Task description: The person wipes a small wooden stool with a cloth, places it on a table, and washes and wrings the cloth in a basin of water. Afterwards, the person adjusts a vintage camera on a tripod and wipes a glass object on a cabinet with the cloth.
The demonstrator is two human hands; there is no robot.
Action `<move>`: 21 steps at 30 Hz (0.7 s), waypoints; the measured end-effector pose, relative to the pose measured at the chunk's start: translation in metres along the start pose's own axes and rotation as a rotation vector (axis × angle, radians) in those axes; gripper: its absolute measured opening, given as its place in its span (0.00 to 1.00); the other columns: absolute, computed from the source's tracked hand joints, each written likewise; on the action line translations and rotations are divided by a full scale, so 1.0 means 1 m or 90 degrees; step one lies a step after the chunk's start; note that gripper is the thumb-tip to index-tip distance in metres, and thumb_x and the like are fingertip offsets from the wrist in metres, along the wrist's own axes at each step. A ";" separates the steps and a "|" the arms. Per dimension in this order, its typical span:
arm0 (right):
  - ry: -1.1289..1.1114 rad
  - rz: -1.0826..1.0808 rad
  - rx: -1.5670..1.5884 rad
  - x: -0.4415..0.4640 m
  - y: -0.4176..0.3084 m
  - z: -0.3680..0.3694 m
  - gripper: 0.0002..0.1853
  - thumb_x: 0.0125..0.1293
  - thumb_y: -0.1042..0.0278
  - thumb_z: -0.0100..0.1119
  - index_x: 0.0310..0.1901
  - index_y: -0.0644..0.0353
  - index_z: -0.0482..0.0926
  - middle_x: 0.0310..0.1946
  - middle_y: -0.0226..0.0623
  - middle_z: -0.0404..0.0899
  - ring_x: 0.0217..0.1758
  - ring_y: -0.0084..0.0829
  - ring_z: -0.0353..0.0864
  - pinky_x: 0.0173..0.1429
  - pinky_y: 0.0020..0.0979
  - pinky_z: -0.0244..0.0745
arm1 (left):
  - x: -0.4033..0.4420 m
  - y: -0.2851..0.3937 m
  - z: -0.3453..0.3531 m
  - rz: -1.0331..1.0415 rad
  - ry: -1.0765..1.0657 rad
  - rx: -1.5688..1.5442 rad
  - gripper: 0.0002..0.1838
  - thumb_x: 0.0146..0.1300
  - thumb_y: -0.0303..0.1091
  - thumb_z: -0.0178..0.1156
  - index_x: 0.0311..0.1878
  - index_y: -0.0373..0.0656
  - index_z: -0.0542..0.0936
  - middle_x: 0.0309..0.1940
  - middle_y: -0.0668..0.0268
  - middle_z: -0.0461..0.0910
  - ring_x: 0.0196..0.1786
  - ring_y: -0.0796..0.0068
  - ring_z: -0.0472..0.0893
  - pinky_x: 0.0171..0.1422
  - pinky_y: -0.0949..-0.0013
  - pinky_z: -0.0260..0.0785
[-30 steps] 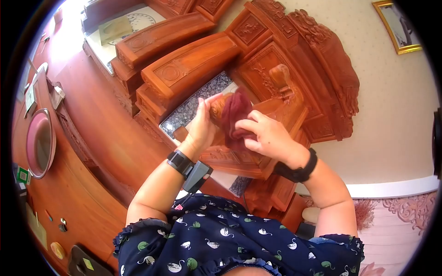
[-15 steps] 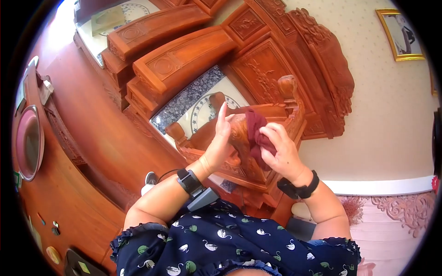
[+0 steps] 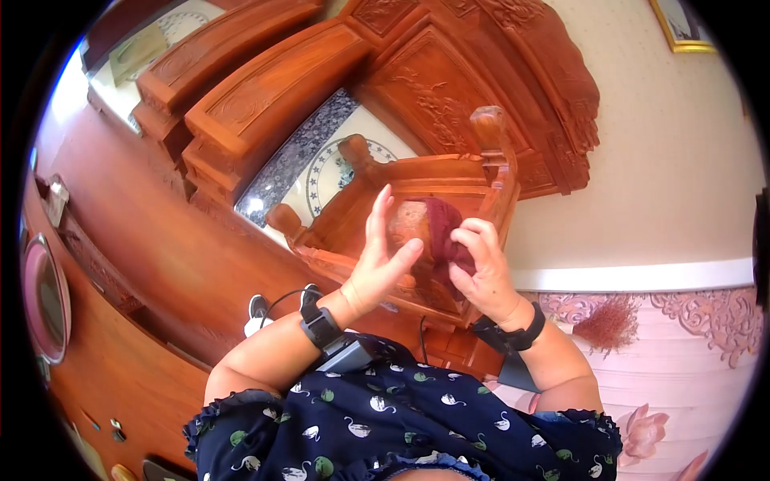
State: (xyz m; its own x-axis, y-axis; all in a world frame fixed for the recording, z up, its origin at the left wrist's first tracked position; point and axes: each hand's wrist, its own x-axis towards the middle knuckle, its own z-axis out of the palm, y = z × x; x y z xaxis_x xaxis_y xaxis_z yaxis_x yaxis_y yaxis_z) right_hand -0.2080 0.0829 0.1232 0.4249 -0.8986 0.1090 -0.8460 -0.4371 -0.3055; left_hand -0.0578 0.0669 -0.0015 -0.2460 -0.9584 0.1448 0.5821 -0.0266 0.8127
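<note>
My right hand (image 3: 488, 276) pinches a dark red cloth (image 3: 445, 232), which is draped against the near carved wooden leg (image 3: 410, 227). That leg has a pale, worn-looking end. It belongs to a reddish-brown wooden stool (image 3: 433, 167), which appears turned over with its legs pointing up. My left hand (image 3: 380, 266) is open beside the same leg, fingers stretched and thumb apart; whether its palm touches the wood I cannot tell. Other legs of the stool (image 3: 489, 132) stand up at its far corners.
Behind the stool is a carved wooden sofa (image 3: 277, 76) with a patterned white and blue seat panel (image 3: 297, 160). On the left runs a wooden table (image 3: 120, 345) with a pink basin (image 3: 44, 293). Dried reddish stems (image 3: 607, 325) lie right, below the white baseboard (image 3: 642, 276).
The view has shifted, so the furniture sits further left and the floor at right shows more. My left thumb has spread out from the fingers. The right hand still grips the cloth on the leg.
</note>
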 end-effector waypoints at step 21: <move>0.092 0.129 -0.174 -0.007 0.105 -0.009 0.19 0.50 0.74 0.55 0.46 0.49 0.72 0.40 0.38 0.70 0.46 0.42 0.73 0.46 0.38 0.74 | 0.045 0.029 -0.041 -0.011 0.253 -0.079 0.21 0.66 0.35 0.51 0.60 0.39 0.64 0.53 0.59 0.70 0.54 0.73 0.70 0.58 0.71 0.63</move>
State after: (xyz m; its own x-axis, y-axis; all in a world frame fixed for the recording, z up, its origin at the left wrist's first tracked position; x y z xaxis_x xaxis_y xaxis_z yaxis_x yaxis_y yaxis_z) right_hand -0.3023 0.0430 0.0989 0.2063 -0.9555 0.2108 -0.9714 -0.2259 -0.0734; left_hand -0.0199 0.0113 0.0055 0.0475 -0.9919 -0.1179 0.6750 -0.0551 0.7358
